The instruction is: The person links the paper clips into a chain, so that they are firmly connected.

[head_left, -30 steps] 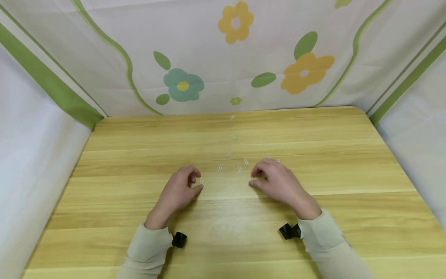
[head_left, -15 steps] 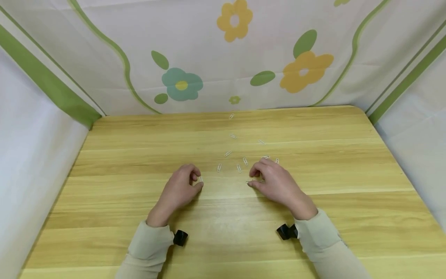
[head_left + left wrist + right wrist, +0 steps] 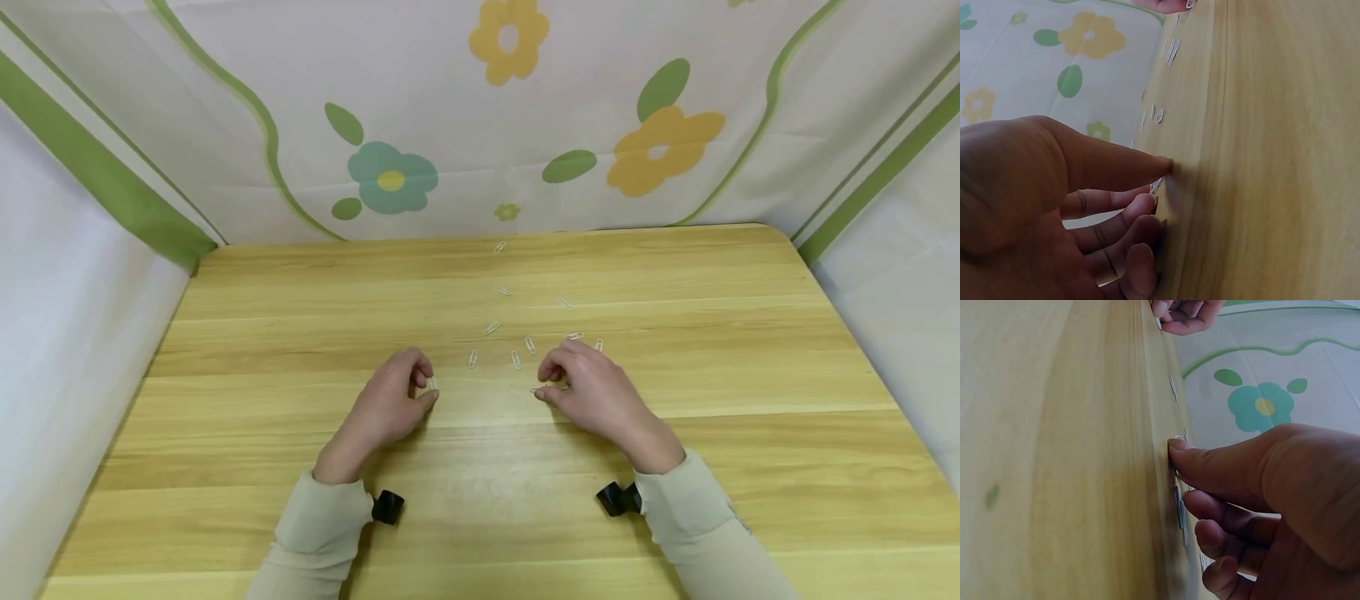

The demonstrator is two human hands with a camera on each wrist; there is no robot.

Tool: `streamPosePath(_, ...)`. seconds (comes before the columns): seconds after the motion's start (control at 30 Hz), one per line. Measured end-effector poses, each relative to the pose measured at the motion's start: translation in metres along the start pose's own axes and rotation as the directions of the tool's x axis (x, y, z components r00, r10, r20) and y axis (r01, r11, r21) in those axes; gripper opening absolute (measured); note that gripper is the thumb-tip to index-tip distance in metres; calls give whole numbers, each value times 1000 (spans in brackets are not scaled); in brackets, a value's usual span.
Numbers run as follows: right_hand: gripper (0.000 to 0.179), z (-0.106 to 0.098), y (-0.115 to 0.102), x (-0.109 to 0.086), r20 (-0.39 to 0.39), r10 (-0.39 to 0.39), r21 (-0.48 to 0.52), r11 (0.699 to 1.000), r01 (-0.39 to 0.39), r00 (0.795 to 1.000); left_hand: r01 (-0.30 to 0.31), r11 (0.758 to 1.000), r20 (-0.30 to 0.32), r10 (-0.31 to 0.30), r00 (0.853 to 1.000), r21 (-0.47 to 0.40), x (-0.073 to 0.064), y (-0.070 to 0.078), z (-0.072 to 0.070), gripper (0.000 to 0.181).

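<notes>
- Nearest are two pale beige sleeves, each with a small black device at the inner side of the cuff.
- The left hand is beyond its cuff, low over the table; its thumb and fingertips come together on a white paper clip, pinching it between them.
- The right hand faces it, well apart; its thumb tip is on a second paper clip, the fingers curled in to hold it. How firmly they clamp it I cannot tell, since the thumb covers part of the clip.
- Just past the hands, between them, two loose clips lie flat, with a third just behind.
- Two more lie close beyond the right hand's knuckles, near each other.
- Farther back, four others are scattered, the last near the far edge.
- All rest on the wood-grain table.
- Behind it hangs a white cloth printed with yellow and teal flowers.
</notes>
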State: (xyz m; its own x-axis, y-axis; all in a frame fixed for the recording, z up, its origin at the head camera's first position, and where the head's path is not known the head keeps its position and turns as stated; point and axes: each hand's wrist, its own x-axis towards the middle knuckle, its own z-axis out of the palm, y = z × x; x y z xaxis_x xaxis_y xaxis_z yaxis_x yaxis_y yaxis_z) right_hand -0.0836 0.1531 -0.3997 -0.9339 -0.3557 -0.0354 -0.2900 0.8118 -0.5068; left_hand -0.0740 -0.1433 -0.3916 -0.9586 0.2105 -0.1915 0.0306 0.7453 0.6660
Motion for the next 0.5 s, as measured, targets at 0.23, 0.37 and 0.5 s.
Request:
streamPosePath(0.23, 17, -1, -1, 0, -4, 6, -10, 1000, -6, 1000, -6, 1000, -7, 6, 1000, -12, 3, -1, 0, 18)
streamPosePath(0.37, 17, -1, -1, 0, -6, -1, -12, 1000, 0, 1000, 7, 1000, -20, -7, 1000, -14, 3, -2, 1, 19)
streamPosePath(0.5, 15, -1, 0, 0, -8, -24, -19, 1000, 24, 1000, 35, 999, -39, -35, 999, -11, 2, 0, 4, 20)
